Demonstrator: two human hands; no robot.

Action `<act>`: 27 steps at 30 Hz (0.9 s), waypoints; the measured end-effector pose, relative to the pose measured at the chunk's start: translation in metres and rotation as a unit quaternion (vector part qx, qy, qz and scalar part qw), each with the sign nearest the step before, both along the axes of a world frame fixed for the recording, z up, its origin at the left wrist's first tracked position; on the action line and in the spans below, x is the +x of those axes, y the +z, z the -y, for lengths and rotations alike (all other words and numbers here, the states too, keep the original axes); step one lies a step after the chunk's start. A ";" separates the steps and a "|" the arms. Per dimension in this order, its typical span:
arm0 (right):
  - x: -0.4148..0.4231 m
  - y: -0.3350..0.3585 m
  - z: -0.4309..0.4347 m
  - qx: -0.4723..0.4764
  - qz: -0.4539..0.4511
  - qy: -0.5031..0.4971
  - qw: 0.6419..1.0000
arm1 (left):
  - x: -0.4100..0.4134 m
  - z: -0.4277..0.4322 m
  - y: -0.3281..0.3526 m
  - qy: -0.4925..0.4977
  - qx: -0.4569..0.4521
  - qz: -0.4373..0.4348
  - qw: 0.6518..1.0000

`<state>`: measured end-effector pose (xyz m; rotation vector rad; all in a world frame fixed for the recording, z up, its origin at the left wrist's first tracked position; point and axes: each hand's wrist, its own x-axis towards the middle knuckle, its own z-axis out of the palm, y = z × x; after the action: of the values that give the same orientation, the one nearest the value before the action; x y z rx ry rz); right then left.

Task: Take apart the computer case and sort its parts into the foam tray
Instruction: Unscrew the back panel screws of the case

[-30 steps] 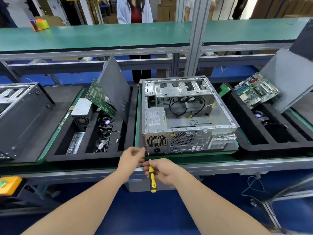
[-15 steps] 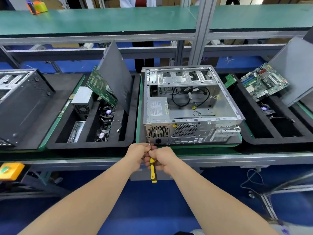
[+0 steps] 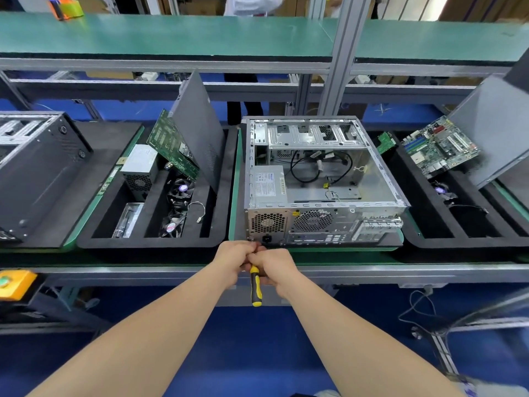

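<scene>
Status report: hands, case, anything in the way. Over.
Right hand grips the screwdriver; left hand curled at its tip, contents hidden. Computer case open, power supply still inside. Nothing between hands and case's rear.

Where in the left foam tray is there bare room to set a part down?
Bare: right slot's near end, between fans and foam tray wall, before leaning side panel. Crowded: fan slot; power supply and bracket fill the left.
</scene>
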<state>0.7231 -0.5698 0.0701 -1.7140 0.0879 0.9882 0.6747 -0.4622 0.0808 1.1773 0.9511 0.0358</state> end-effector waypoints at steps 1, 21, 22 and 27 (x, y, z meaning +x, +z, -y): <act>-0.004 0.000 0.003 0.033 -0.021 -0.009 0.999 | 0.000 0.000 0.001 0.000 -0.003 0.001 1.000; -0.036 0.006 0.009 0.029 -0.003 0.032 0.999 | -0.003 0.002 -0.002 -0.021 -0.065 0.042 0.997; -0.037 0.008 0.010 -0.005 0.057 0.054 0.997 | -0.003 0.002 -0.002 -0.021 -0.064 0.041 0.997; -0.036 0.013 0.005 -0.197 0.319 0.146 0.916 | -0.001 0.001 -0.003 -0.018 -0.078 0.026 0.996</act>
<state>0.6869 -0.5752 0.0827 -2.4004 -0.4334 0.5912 0.6741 -0.4629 0.0776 1.0442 0.8708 -0.0349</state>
